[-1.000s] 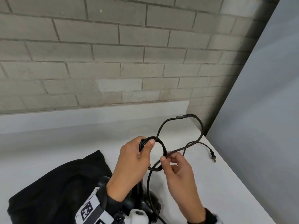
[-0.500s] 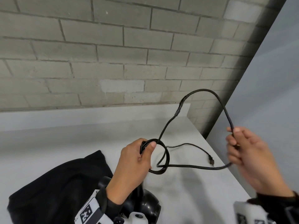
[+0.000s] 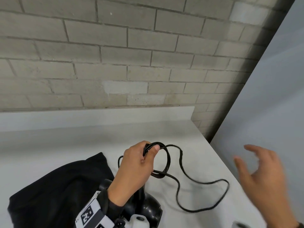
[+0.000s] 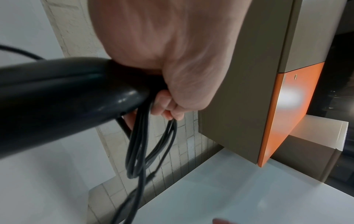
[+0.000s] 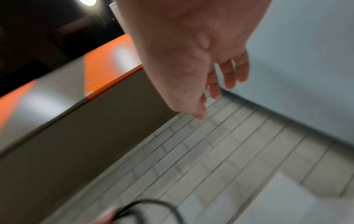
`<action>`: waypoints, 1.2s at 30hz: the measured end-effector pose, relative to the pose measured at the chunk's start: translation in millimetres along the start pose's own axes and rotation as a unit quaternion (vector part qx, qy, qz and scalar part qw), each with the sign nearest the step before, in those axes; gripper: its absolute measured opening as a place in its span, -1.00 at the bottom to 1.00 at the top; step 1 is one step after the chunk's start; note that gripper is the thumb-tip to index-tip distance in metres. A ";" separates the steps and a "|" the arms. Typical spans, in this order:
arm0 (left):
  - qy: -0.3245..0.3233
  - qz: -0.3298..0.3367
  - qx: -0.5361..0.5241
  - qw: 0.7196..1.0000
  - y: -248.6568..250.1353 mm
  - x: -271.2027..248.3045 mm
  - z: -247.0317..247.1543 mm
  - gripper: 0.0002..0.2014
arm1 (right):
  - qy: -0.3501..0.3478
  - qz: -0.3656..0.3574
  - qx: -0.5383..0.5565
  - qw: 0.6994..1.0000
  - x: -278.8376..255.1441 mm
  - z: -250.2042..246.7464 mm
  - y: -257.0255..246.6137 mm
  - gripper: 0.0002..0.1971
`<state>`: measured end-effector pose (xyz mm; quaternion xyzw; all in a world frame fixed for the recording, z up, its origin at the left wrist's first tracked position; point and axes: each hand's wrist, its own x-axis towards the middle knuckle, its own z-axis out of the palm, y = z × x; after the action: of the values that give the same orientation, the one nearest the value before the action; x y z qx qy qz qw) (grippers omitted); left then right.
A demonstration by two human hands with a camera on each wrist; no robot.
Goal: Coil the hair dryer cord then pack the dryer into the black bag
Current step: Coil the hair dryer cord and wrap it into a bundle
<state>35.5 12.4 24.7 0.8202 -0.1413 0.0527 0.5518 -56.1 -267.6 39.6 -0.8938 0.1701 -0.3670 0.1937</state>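
Head view is showing a white counter (image 3: 189, 140) set against a grey brick wall (image 3: 115, 55), with the left hand (image 3: 138, 168) raised above it and curling its fingers and thumb around several gathered loops of thin black cord (image 3: 166, 160). Loose cord is trailing from the loops to the right and lying in a wide curve on the counter. Just below the left wrist, a glossy black hair dryer (image 3: 148, 209) is sitting partly hidden by the forearm, and a soft black bag (image 3: 57, 191) is lying crumpled on the counter to its left, touching or overlapping it. A black-and-white square code tag (image 3: 87, 216) is showing on the left wrist; no readable words are appearing anywhere. The right hand (image 3: 263, 175) is hovering over the counter's right edge, blurred, fingers spread and holding nothing. Left wrist view is looking along the left hand (image 4: 172, 53), whose curled fingers (image 4: 168, 109) are clamping the cord (image 4: 141, 148) loops together with the dryer's smooth black handle (image 4: 67, 97), the loops hanging down. Right wrist view is showing the right hand (image 5: 191, 53) with fingers relaxed and empty, a thin ring (image 5: 233, 63) on one finger, and a bit of cord (image 5: 153, 207) at the bottom edge.
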 end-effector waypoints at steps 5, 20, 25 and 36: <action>0.003 -0.008 -0.009 1.000 3.3 -0.5 0.3 -0.67 | -0.207 -0.099 0.193 0.954 -68.1 50.9 -82.5 -0.76; 0.021 0.010 -0.016 1.000 -1.6 -4.1 -5.2 -0.70 | -0.121 0.129 0.439 0.881 -63.1 12.3 11.9 -0.49; 0.014 0.014 -0.020 1.000 -2.4 -3.7 -5.9 -0.71 | -0.264 0.043 0.233 0.935 -70.7 5.3 47.2 -0.41; 0.010 0.018 -0.013 1.000 -2.5 -5.4 -5.6 -0.68 | -0.206 -0.234 0.052 0.949 -58.1 45.5 -104.4 -0.62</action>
<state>31.4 19.4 23.3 0.8096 -0.1512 0.0687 0.5630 -45.4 -141.1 24.7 -0.9533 -0.1070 -0.2179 0.1795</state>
